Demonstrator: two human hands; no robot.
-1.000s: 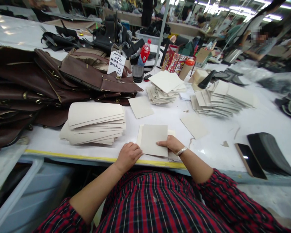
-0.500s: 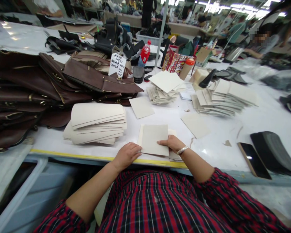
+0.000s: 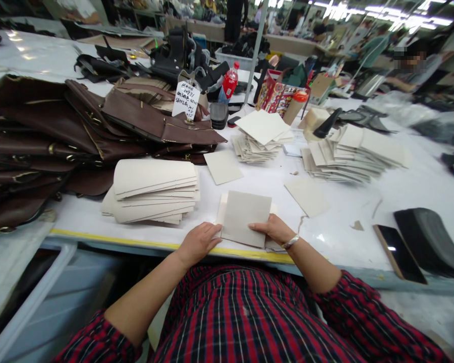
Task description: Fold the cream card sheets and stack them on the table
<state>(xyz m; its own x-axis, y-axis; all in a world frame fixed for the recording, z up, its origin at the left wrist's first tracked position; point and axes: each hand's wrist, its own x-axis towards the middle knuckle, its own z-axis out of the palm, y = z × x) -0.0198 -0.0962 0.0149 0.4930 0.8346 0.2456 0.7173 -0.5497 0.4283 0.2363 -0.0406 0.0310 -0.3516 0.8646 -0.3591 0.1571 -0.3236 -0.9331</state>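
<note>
A flat, square beige piece [image 3: 246, 217], like card or lining sheet, lies near the table's front edge. My right hand [image 3: 275, 230] grips it by the right side, thumb on top and fingers underneath. At the lower left corner my left hand [image 3: 200, 243] has its fingertips and thumb closed on the edge; exactly which layer they pinch is partly hidden. Paler pieces [image 3: 221, 207] show beneath the square on its left and right. To the left sits a stack of larger folded cream sheets [image 3: 155, 179].
Brown leather bags [image 3: 79, 131] pile up at the left. Behind are two stacks of beige pieces [image 3: 263, 126] [image 3: 351, 151] and loose squares [image 3: 223, 167] [image 3: 306, 196]. A phone [image 3: 399, 252] and black curved pieces [image 3: 431, 242] lie right. A red-capped bottle [image 3: 229, 83] stands at the back.
The top square has shifted slightly right and turned a little clockwise with my right hand. My left hand stays at its lower left corner. The whole view has moved slightly.
</note>
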